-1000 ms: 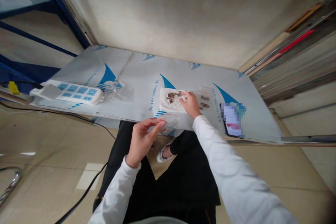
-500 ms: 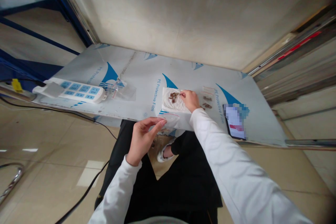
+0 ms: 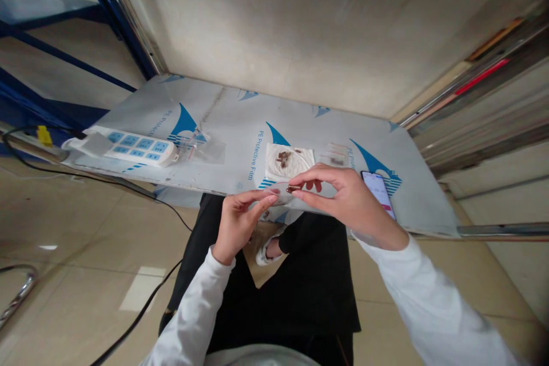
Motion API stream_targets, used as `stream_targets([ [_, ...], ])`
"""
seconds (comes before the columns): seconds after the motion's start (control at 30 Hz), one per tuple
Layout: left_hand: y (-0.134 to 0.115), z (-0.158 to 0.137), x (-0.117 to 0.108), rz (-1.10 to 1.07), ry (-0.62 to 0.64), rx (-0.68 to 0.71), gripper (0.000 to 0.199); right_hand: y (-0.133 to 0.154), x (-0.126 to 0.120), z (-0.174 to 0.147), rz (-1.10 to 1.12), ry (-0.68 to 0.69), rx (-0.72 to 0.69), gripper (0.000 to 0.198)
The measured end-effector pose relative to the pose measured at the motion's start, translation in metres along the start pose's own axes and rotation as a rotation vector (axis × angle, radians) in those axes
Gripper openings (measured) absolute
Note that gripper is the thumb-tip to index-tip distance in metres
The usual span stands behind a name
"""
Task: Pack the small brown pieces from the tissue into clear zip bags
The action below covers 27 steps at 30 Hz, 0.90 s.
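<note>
My left hand (image 3: 242,220) pinches the edge of a small clear plastic bag (image 3: 282,199) at the table's front edge. Between thumb and fingertips, my right hand (image 3: 338,191) grips a small brown metal piece (image 3: 293,188), close to the mouth of the bag. Behind the hands lies a white cloth-like pad (image 3: 274,172) with a little heap of similar brown pieces (image 3: 282,159) on it. The exact kind of these pieces is too small to make out. To the right of the pad, another clear bag (image 3: 337,151) is partly covered by my right hand.
A white power strip (image 3: 141,147) with blue sockets lies on the left of the film-covered table (image 3: 231,120). Beside it are crumpled clear bags (image 3: 203,147). A phone (image 3: 378,191) rests at the right. A black cable (image 3: 146,303) hangs down to the floor.
My right hand has come from the pad toward the left hand, carrying a brown piece to the bag. My left hand keeps its hold on the bag and has barely moved.
</note>
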<state>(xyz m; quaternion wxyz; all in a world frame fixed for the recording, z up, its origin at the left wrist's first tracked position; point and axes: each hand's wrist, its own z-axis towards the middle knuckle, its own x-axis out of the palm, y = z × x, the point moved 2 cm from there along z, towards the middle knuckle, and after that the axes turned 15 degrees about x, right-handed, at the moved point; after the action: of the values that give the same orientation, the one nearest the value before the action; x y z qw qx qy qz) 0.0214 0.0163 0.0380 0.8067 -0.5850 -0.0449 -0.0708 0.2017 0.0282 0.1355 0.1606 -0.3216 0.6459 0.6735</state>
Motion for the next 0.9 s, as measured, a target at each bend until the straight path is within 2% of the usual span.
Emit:
stream_targets([
  [0.27, -0.017, -0.002, 0.009, -0.027, -0.023, 0.001, 0.012, 0.014, -0.010, 0.006, -0.237, 0.121, -0.085, 0.017],
  [0.43, -0.018, -0.004, 0.010, -0.053, -0.103, -0.015, 0.015, 0.027, -0.012, 0.006, -0.328, 0.164, -0.181, 0.022],
  [0.73, -0.022, -0.004, 0.015, -0.138, -0.130, -0.043, 0.016, 0.033, -0.016, 0.014, -0.348, 0.193, -0.234, 0.019],
  [0.9, -0.024, -0.005, 0.019, -0.225, -0.156, -0.120, 0.020, 0.028, -0.018, 0.015, -0.279, 0.210, -0.184, 0.018],
])
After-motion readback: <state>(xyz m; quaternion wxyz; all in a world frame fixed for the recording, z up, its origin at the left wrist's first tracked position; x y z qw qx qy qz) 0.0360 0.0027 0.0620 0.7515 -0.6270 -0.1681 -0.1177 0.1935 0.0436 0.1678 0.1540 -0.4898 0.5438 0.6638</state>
